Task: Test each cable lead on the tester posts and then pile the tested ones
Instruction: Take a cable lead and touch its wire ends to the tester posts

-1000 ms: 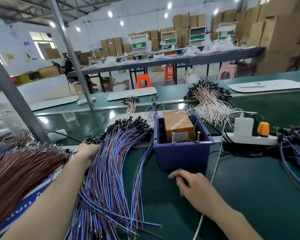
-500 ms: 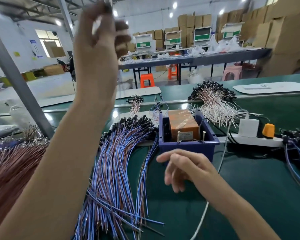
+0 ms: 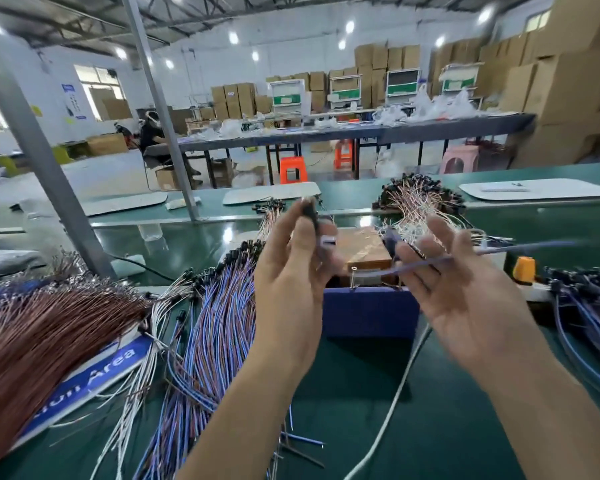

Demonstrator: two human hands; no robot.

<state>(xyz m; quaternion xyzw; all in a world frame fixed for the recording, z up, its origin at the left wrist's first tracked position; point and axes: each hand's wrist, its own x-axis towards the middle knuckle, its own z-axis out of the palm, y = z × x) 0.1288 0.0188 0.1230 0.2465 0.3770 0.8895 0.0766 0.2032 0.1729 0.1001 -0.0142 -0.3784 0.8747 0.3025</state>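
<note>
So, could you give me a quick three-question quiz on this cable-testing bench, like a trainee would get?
1. True or false: the left hand pinches the black plug end of a thin blue-and-brown cable lead.
2. The tape-wrapped brown block sits inside: A) a red bucket, B) a dark blue plastic box, C) a wire basket.
3. Fill in: the heap of copper-brown wires lies to the ___ of the heap of blue-and-brown leads.
Key: 1 true; 2 B; 3 left.
</note>
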